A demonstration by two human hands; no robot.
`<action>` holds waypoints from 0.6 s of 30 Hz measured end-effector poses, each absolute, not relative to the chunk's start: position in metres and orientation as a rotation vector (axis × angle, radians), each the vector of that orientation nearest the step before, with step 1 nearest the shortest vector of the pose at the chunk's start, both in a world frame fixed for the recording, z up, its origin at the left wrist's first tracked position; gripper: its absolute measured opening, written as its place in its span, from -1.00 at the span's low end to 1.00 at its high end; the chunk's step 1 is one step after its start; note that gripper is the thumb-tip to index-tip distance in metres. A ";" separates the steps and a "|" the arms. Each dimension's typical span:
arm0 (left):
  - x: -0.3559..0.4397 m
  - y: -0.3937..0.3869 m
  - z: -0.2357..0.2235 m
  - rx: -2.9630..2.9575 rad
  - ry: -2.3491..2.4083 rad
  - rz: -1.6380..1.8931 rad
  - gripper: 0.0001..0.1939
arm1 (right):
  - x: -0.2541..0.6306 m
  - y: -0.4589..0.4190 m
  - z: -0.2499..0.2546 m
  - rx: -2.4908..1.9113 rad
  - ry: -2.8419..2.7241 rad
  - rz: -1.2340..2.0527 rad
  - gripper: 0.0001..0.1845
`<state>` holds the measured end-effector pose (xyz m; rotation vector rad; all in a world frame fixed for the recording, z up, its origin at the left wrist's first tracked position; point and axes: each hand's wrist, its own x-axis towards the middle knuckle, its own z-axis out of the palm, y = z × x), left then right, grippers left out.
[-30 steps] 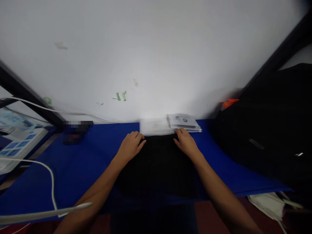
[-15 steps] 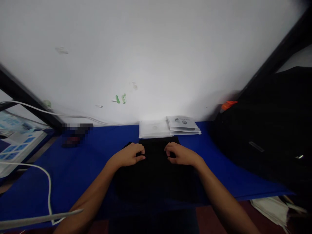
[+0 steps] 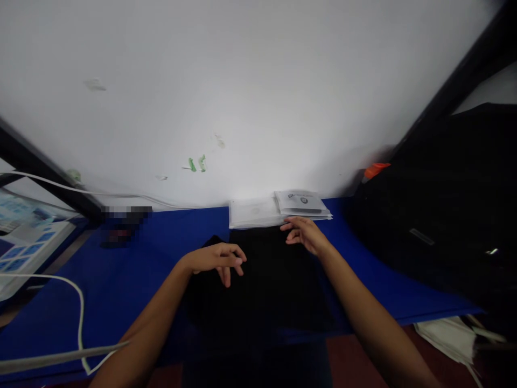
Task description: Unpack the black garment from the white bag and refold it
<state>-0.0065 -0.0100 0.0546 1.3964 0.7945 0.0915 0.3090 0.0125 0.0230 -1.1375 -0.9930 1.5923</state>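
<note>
A dark black cloth item [image 3: 266, 285] lies spread on the blue table in front of me; its exact kind is hard to make out. My left hand [image 3: 222, 260] hovers over its left part, fingers apart and holding nothing. Near the cloth's far right corner is my right hand [image 3: 305, 233], fingers loosely spread and nothing in them. Just beyond its fingertips lie a printed plastic pouch [image 3: 301, 203] on the right and a whitish pouch [image 3: 253, 213] on the left, partly overlapping.
A large black bag [image 3: 428, 231] fills the table's right side, with an orange item [image 3: 376, 171] by it. White cables [image 3: 78, 302] run along the left. A white wall [image 3: 258, 97] rises behind the blue table [image 3: 161, 280]. A blurred dark object [image 3: 125, 223] sits back left.
My right hand has moved forward toward the pouches and its fingers have spread. My left hand has lifted and opened, its fingers now pointing down and to the right.
</note>
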 end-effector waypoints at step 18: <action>0.014 -0.011 0.033 1.515 1.023 0.139 -0.56 | 0.334 0.030 0.020 -0.898 -0.579 0.885 -0.88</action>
